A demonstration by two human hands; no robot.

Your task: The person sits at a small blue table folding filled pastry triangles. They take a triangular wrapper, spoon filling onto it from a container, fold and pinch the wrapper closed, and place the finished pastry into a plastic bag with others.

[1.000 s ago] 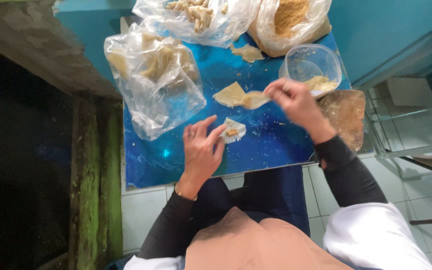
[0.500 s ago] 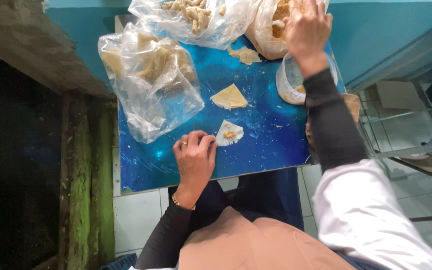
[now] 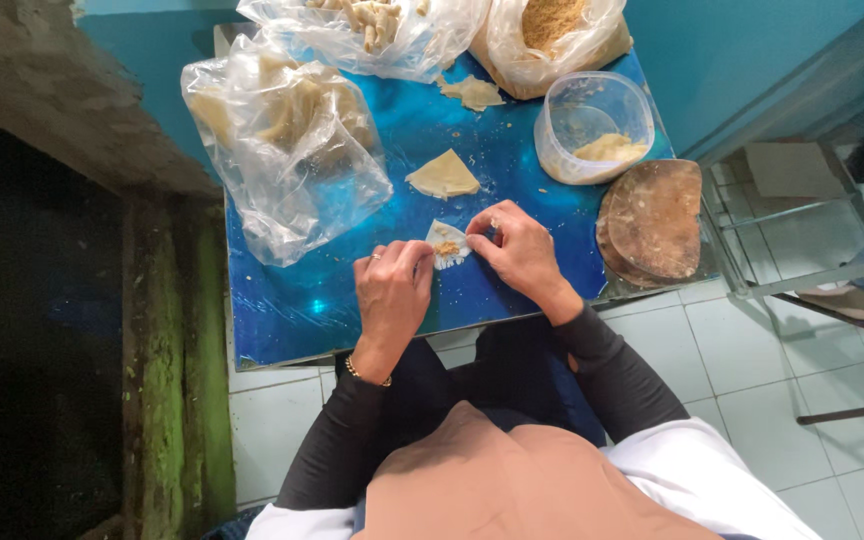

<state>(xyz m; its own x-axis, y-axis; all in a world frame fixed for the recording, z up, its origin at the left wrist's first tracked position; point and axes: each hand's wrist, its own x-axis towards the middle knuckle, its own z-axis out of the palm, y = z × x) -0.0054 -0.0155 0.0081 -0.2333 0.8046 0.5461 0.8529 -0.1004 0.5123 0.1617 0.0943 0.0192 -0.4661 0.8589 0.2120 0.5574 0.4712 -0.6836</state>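
— Where are the hands?

— Both are over the near middle of the blue tabletop [image 3: 292, 310]. The left hand [image 3: 392, 295] and the right hand [image 3: 517, 245] meet at a small dough wrapper [image 3: 447, 243] with a dab of brownish filling on it. It lies flat on the tabletop between them.

— And the grip of each?

— The left hand's fingertips are pressed together on the wrapper's left edge, pinching it. The right hand's thumb and forefinger pinch the right edge the same way.

— What lies around them?

— Just beyond the wrapper sits a folded triangle of dough [image 3: 442, 176], apart from the hands. Another scrap of dough [image 3: 472, 92] lies farther back. To the left is a crumpled clear bag of pale wrappers [image 3: 282, 140], its edge near the left hand. At the far edge are a bag of pale sticks [image 3: 372, 30] and a bag of brown crumbs [image 3: 552, 35].

— Anything on the right?

— A clear round tub [image 3: 592, 125] with some crumbly filling in it, and beside it a round brown wooden board [image 3: 652, 220] at the tabletop's right edge. Nothing lies between the hands and the wrapper.
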